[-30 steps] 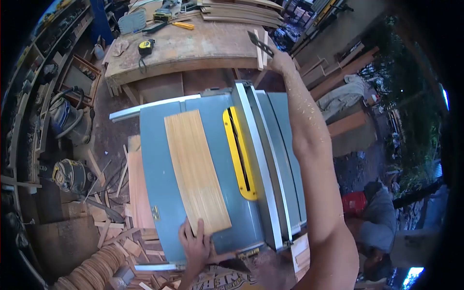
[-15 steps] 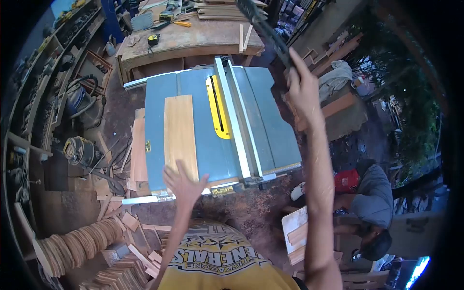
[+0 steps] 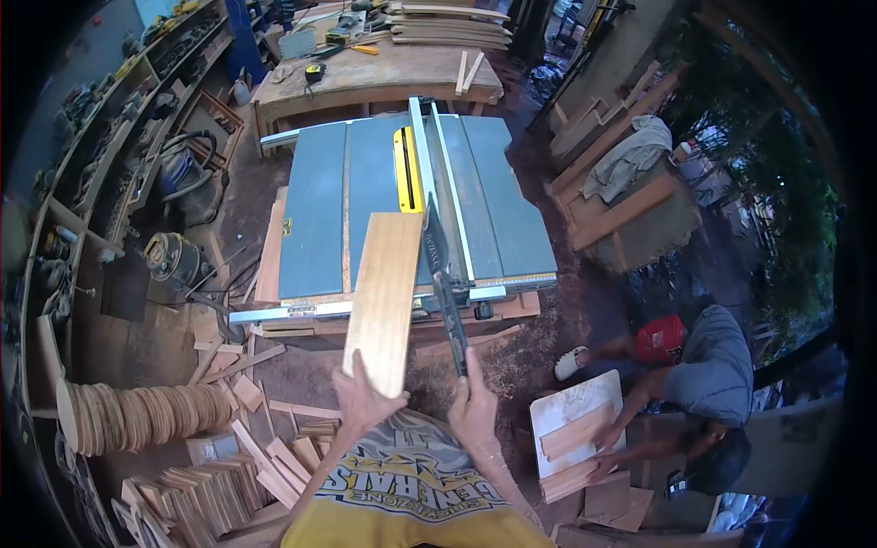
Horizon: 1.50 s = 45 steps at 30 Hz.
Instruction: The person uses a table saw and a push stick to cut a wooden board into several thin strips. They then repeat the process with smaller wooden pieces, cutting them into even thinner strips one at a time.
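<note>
My left hand (image 3: 365, 400) grips the board (image 3: 384, 292), likely stiff and light, by its near end, a suitable hold. My right hand (image 3: 473, 413) clasps the push stick (image 3: 449, 310).

Left of the board (image 3: 379, 297), the saw table (image 3: 317, 201) offers room (the fence (image 3: 423, 155) bars rightward passage).

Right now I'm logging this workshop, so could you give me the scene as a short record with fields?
Left hand: holding the board by its near end
Right hand: gripping a black stick
Board position: far end over the saw table, near end past its front edge; contact unclear
Saw table: grey-blue, with a yellow insert
Bench: beyond the saw table, bearing a tape measure and two strips
Other person: at picture right, hands at wood
</note>
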{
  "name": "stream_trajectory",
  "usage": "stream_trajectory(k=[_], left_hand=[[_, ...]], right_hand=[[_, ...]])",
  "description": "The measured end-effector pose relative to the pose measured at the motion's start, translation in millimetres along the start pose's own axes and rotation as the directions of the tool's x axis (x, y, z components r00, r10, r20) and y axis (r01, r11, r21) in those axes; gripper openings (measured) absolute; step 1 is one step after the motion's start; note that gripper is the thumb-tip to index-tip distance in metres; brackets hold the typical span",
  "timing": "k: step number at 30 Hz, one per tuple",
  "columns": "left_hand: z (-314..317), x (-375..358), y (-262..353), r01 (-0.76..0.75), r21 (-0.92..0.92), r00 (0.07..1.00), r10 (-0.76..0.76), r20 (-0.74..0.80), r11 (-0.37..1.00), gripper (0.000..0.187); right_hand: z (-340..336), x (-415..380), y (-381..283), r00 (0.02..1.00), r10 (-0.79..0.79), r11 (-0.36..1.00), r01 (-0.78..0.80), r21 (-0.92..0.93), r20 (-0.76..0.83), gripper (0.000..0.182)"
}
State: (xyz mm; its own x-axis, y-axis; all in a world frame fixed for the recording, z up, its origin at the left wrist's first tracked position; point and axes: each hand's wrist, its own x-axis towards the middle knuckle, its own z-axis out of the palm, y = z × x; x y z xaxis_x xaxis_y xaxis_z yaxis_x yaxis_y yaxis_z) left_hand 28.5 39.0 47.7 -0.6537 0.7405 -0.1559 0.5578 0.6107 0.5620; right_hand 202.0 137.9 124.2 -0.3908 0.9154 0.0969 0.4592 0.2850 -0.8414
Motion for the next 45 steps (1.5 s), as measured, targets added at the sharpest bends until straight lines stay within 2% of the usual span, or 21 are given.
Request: stream_trajectory(k=[1,3,4,7,9,10,13,14,17,18,21,22,24,27,30,33,36,39,42,45], left_hand=[[14,-8,2,-0.043,0.131,0.999,0.045,-0.012,0.990,0.134],[19,-13,7,-0.084,0.123,0.996,0.087,-0.021,0.989,0.137],[18,-12,11,-0.090,0.080,0.996,0.090,0.005,0.993,0.133],[22,-14,16,-0.085,-0.074,0.992,0.091,0.083,0.994,0.124],[43,-7,8,-0.058,-0.206,0.988,0.086,0.131,0.977,0.118],[49,-6,5,-0.165,-0.167,0.982,0.178,0.063,0.972,0.112],[52,1,-10,-0.318,-0.204,0.943,0.332,0.036,0.926,0.110],[50,2,-15,-0.292,-0.226,0.944,0.317,0.086,0.929,0.108],[48,8,-28,-0.370,-0.306,0.905,0.415,0.095,0.877,0.109],[46,11,-27,-0.369,-0.281,0.904,0.413,0.114,0.886,0.111],[44,11,-19,-0.391,-0.254,0.913,0.408,0.014,0.885,0.113],[48,13,-20,-0.331,-0.420,0.931,0.365,0.002,0.845,0.114],[55,19,-21,-0.194,-0.709,0.960,0.280,0.005,0.678,0.115],[47,20,-23,-0.158,-0.631,0.963,0.260,0.071,0.760,0.117],[50,22,-30,-0.141,-0.661,0.956,0.275,0.103,0.737,0.120],[60,27,-36,-0.212,-0.591,0.958,0.284,0.030,0.779,0.123],[47,33,-28,-0.371,-0.331,0.927,0.370,-0.068,0.868,0.126],[41,43,-24,-0.367,-0.268,0.928,0.369,-0.043,0.891,0.127],[38,57,-21,-0.412,-0.199,0.911,0.402,-0.088,0.889,0.125],[27,72,-7,-0.294,-0.173,0.954,0.300,0.006,0.940,0.123]], right_hand=[[2,-6,1,0.998,-0.050,0.997,0.052,-0.065,0.028,0.059],[2,-20,3,0.986,-0.141,0.970,0.156,-0.188,0.093,0.063],[1,-21,0,0.982,-0.104,0.966,0.138,-0.221,0.157,0.070],[-3,-18,-11,0.953,0.004,0.930,0.108,-0.350,0.304,0.071],[-1,-20,-5,0.949,-0.019,0.924,0.137,-0.356,0.315,0.073],[-2,-19,-6,0.948,-0.013,0.923,0.134,-0.361,0.318,0.074],[-4,-18,-4,0.950,-0.016,0.921,0.136,-0.365,0.312,0.075],[-4,-18,-3,0.951,-0.017,0.921,0.135,-0.365,0.307,0.076],[1,-20,3,0.957,-0.057,0.911,0.167,-0.378,0.285,0.080],[1,-20,2,0.957,-0.053,0.911,0.163,-0.378,0.285,0.081],[2,-17,-2,0.954,-0.032,0.900,0.157,-0.406,0.298,0.082],[2,-16,-6,0.951,-0.017,0.888,0.156,-0.433,0.308,0.083],[0,-13,-17,0.942,0.026,0.866,0.145,-0.478,0.333,0.081],[-4,-12,-32,0.929,0.081,0.851,0.124,-0.510,0.360,0.078],[-3,-14,-34,0.934,0.064,0.859,0.128,-0.495,0.353,0.078],[0,-11,-35,0.936,0.057,0.867,0.126,-0.482,0.347,0.077],[2,-6,-37,0.939,0.056,0.872,0.119,-0.475,0.339,0.076],[4,0,-39,0.937,0.068,0.877,0.107,-0.468,0.342,0.076],[6,6,-42,0.937,0.065,0.885,0.104,-0.453,0.343,0.076],[9,11,-42,0.939,0.055,0.898,0.102,-0.427,0.341,0.075]])
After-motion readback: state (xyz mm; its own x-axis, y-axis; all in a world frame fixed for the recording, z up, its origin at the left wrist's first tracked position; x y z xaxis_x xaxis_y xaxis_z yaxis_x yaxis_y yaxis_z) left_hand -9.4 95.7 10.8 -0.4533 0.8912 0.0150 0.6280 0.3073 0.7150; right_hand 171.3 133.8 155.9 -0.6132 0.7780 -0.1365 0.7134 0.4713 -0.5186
